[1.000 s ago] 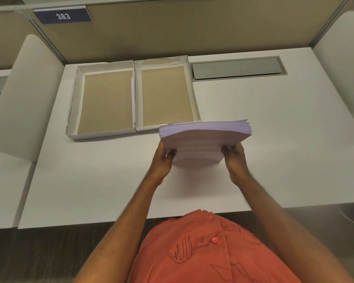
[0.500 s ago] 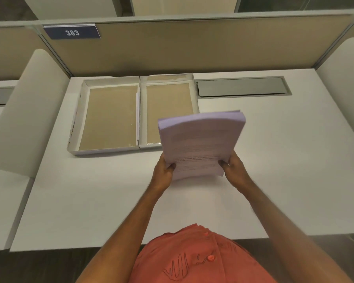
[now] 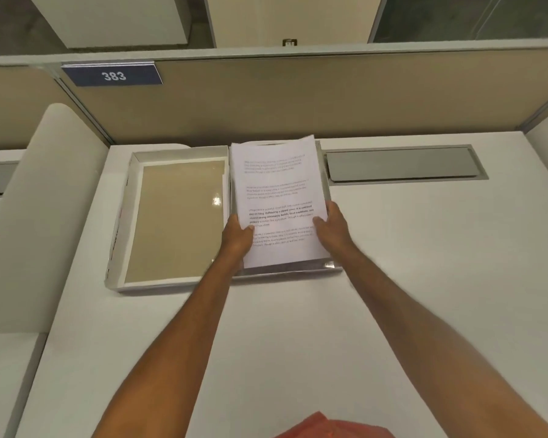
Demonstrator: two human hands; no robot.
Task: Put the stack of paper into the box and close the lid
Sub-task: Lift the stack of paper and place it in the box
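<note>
Paper stack (image 3: pixel 277 197), flat printed white sheets, is lying over the right half of the open box (image 3: pixel 325 270), long axis pointing away from the person. Left of that half, the cardboard-lined lid (image 3: pixel 174 219) is lying open. Left hand (image 3: pixel 236 237) and right hand (image 3: pixel 332 227) are gripping the stack's near side edges. Right of the box, bare white desk (image 3: pixel 424 263) is lying open.
</note>
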